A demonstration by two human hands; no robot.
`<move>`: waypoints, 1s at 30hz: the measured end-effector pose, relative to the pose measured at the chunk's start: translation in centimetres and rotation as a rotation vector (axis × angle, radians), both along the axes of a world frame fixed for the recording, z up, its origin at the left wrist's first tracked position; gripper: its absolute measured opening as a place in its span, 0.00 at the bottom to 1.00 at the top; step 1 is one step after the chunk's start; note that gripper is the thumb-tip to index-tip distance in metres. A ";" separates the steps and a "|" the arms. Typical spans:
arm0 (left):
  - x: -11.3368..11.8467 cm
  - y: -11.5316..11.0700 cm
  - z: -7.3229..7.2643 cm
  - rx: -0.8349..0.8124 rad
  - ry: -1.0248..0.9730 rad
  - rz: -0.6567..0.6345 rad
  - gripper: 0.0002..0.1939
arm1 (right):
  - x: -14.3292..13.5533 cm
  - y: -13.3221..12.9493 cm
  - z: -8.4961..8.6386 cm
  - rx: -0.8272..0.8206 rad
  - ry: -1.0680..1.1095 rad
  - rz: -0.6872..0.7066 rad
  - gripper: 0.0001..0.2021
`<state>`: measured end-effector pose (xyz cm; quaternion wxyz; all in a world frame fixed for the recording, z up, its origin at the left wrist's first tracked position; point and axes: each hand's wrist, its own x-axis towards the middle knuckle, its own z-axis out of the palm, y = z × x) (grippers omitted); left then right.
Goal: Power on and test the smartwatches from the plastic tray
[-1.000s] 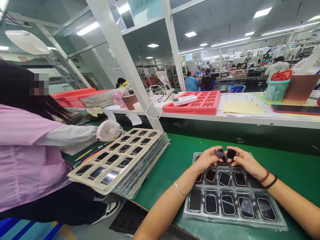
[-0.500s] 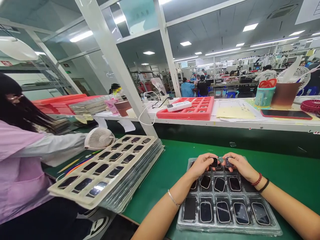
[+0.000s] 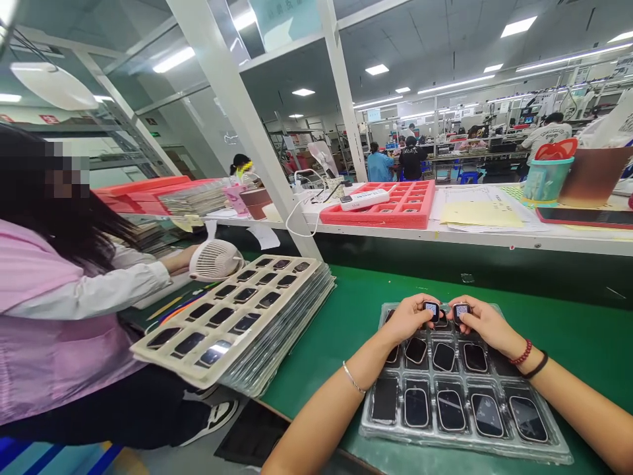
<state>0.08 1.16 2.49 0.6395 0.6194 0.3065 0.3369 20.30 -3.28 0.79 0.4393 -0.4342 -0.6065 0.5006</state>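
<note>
The held watches have whitish patterned screens; the tabletop is green.

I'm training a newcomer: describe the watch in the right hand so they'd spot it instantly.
On the green table lies a clear tray of dark watches. Over it, the right hand holds the watch, screen lit; red beads on that wrist set it apart from the lit one in the left hand.

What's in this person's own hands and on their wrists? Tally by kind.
Watches, one in the left hand, one in the right hand: 2
Silver bracelet: 1
Red beaded bracelet: 1
Black band: 1
Total: 5
</note>
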 end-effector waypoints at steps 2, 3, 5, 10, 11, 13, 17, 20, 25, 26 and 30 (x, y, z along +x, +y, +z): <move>0.0 -0.1 0.1 -0.001 -0.006 0.000 0.15 | 0.0 0.0 0.0 0.006 -0.009 0.004 0.15; 0.0 -0.1 0.1 -0.001 -0.005 0.000 0.15 | 0.0 0.0 0.0 0.009 -0.013 0.007 0.15; 0.0 0.0 0.0 0.000 0.001 0.001 0.15 | 0.0 0.0 0.0 0.012 -0.016 0.012 0.15; 0.1 -0.1 0.1 -0.009 -0.002 0.012 0.14 | 0.1 0.0 -0.1 0.014 -0.022 0.016 0.16; 0.1 -0.1 0.1 -0.012 -0.003 0.015 0.14 | 0.1 0.0 -0.1 0.014 -0.026 0.015 0.16; 0.0 -0.2 0.2 -0.017 -0.003 0.016 0.14 | 0.0 -0.1 0.0 0.018 -0.036 0.012 0.16; 0.0 -0.3 0.3 -0.018 -0.010 0.010 0.14 | -0.1 -0.1 0.1 0.027 -0.042 0.011 0.15; 0.1 -0.2 0.1 -0.012 -0.023 0.014 0.14 | -0.2 -0.1 0.1 0.021 -0.038 0.012 0.15; 0.1 0.1 -0.5 -0.020 -0.062 0.002 0.14 | 0.0 -0.1 -0.2 0.009 -0.044 0.015 0.15; 0.1 0.2 -0.6 -0.019 -0.064 0.002 0.14 | 0.0 0.0 -0.3 0.010 -0.050 0.016 0.15; 0.2 0.2 -0.7 0.001 -0.049 0.012 0.13 | 0.3 0.1 -0.5 0.023 -0.082 0.027 0.15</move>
